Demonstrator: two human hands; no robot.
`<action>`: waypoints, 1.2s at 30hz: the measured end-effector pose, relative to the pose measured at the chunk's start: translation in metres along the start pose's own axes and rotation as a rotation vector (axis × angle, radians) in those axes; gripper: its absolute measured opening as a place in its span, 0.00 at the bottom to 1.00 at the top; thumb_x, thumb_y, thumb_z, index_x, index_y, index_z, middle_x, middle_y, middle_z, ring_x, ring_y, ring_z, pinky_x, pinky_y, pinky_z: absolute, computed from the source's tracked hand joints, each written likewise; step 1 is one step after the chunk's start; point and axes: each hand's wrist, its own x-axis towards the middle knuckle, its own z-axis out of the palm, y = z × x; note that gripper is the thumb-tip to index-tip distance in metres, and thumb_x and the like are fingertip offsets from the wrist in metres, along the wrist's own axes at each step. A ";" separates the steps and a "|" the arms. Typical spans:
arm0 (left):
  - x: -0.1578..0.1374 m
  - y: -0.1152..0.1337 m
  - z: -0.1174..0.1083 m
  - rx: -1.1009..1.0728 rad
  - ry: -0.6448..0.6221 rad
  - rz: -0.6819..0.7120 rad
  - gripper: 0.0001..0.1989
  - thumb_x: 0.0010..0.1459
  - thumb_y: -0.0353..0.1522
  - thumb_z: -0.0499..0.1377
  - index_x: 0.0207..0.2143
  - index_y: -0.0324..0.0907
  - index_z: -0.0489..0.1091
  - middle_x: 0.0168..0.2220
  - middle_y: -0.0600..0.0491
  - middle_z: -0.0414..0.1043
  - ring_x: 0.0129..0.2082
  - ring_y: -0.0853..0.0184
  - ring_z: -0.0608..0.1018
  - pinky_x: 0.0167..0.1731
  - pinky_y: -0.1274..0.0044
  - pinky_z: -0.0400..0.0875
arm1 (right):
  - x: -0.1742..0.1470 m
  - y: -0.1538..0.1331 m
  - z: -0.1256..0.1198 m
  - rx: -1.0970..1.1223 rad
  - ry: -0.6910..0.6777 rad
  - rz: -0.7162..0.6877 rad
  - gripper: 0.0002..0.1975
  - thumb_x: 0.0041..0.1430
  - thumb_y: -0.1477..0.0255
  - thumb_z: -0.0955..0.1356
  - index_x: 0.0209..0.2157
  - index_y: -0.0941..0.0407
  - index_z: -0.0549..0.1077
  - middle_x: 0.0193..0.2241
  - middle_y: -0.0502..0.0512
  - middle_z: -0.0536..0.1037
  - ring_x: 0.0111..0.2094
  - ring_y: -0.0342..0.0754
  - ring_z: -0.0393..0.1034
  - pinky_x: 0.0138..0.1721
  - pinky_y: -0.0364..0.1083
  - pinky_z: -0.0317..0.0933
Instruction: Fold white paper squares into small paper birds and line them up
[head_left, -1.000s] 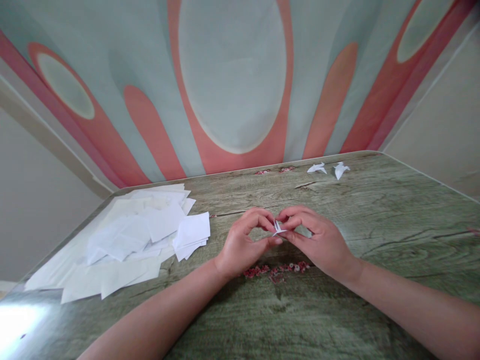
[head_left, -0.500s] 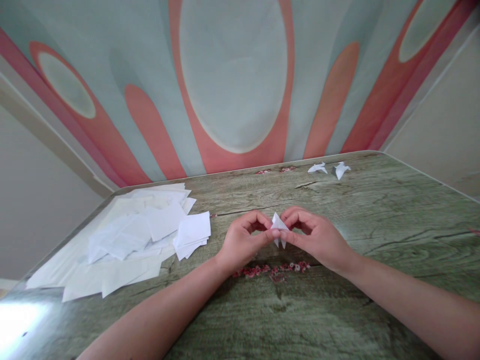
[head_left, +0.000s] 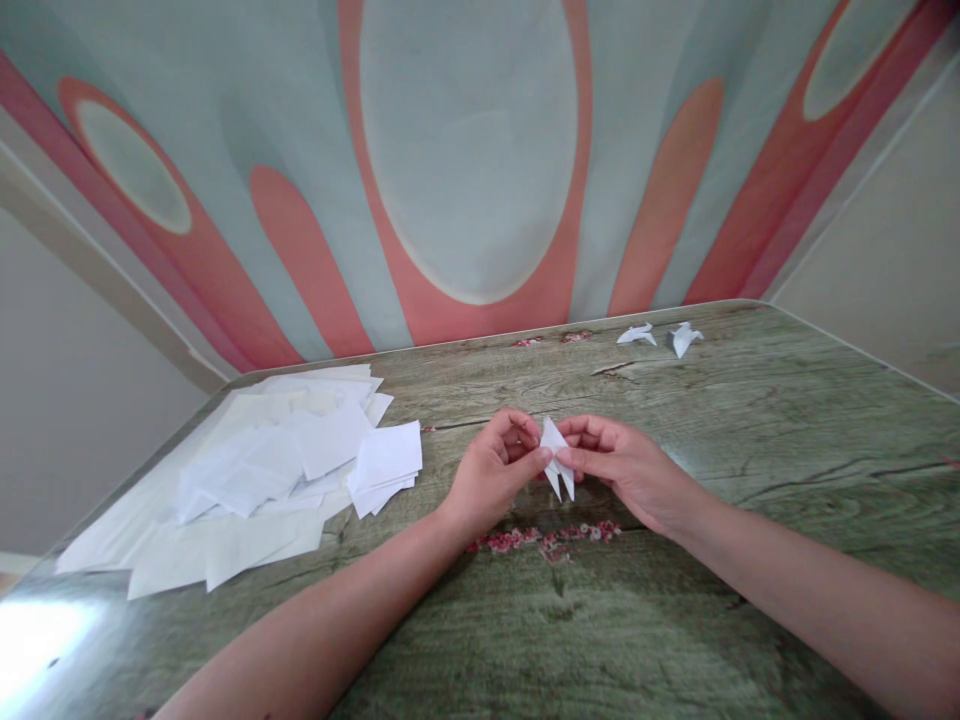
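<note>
Pinching paper [head_left: 553, 437] from either side: L hand [head_left: 489, 470] & R hand [head_left: 637, 467], over table [head_left: 772, 440]. Turned vs 1 s ago: twin points [head_left: 568, 487] now down, single tip [head_left: 548, 422] up. Prob. reoriented mid-fold.

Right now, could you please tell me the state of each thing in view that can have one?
Left hand: pinching the folded paper's left side.
Right hand: pinching its right side.
Folded paper: creased, held between the hands, two narrow points downward.
Left paper figure: folded, lying unheld.
Right paper figure: folded, unheld, apart from the other.
Small paper stack: flat, edges uneven.
Large paper pile: spread out, sheets overlapping.
</note>
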 end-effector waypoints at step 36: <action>0.004 -0.005 -0.005 0.026 -0.029 -0.138 0.13 0.50 0.32 0.65 0.37 0.35 0.71 0.30 0.53 0.72 0.28 0.72 0.73 0.30 0.79 0.69 | -0.001 0.006 -0.001 -0.369 0.031 -0.080 0.08 0.56 0.66 0.68 0.35 0.55 0.71 0.30 0.50 0.77 0.31 0.44 0.70 0.34 0.45 0.62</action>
